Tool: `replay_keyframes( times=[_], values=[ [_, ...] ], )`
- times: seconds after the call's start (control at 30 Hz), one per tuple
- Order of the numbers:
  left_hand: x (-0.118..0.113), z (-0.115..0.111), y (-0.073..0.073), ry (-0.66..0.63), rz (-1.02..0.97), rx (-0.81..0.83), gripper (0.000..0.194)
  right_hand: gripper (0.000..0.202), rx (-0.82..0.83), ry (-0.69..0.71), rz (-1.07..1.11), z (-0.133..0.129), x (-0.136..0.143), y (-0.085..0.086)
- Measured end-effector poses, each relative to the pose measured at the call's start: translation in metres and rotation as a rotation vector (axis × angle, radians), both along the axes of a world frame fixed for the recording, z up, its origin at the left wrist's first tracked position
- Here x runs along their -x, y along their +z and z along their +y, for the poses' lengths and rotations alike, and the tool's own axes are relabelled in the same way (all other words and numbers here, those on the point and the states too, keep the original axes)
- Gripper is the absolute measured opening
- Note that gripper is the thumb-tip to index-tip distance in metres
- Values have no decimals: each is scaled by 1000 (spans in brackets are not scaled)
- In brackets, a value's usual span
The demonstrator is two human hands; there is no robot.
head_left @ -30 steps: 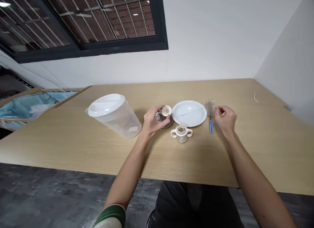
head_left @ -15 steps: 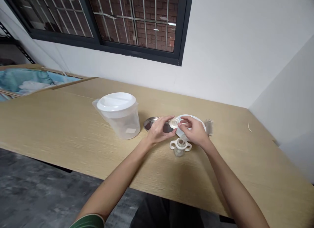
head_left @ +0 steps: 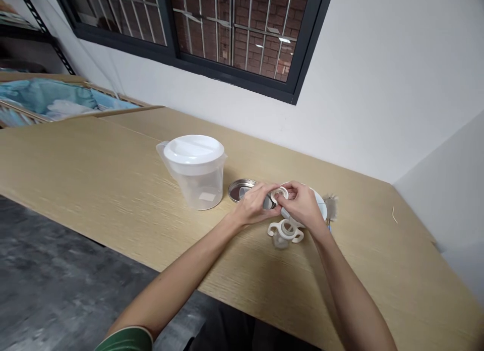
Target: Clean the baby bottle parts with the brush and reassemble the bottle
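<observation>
Between my two hands is a small white ring-shaped baby bottle collar [head_left: 279, 193]; part of it is covered by my fingers. My left hand [head_left: 254, 203] grips the collar's left side, and my right hand [head_left: 301, 203] pinches it from the right, with the thumb over its opening. Just below them an uncapped clear baby bottle [head_left: 282, 240] with two white side handles [head_left: 300, 236] stands upright on the table. Behind my left hand lies a round metal dish [head_left: 231, 191] with a small clear piece in it. A white plate [head_left: 320, 203] sits partly hidden behind my right hand.
A clear plastic pitcher [head_left: 198, 187] with a white lid [head_left: 194, 148] stands to the left on the wooden table [head_left: 124, 169]. Right of the plate is a greyish bristle brush [head_left: 331, 208]. A thin pale strip [head_left: 394, 215] lies farther right. Cloth-lined crates [head_left: 56, 96] stand at far left.
The view has shifted slightly. The collar has turned in my hands, its opening now showing more, and my right thumb has moved onto it. Both hands keep hold of it.
</observation>
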State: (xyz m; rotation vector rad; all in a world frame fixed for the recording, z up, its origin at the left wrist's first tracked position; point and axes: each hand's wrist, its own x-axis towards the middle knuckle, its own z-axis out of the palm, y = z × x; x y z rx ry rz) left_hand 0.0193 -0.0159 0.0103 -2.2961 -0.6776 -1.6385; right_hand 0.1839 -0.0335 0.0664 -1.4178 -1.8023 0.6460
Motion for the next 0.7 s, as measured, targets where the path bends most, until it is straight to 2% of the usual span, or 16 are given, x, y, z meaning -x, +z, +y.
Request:
replay_keyframes(
  times=[0.17, 0.43, 0.53, 0.7],
  values=[
    [-1, 0, 0, -28, 33, -19, 52, 15, -39, -33, -3, 1, 1, -5],
    [0, -3, 5, -89, -86, 47, 62, 27, 69, 17, 192, -3, -7, 8],
    [0, -5, 6, -45, -117, 93, 58, 32, 109, 80, 306, -3, -6, 7],
    [-1, -8, 5, 19, -179, 73, 55, 35, 163, 167, 479, -1, -2, 2]
  ],
)
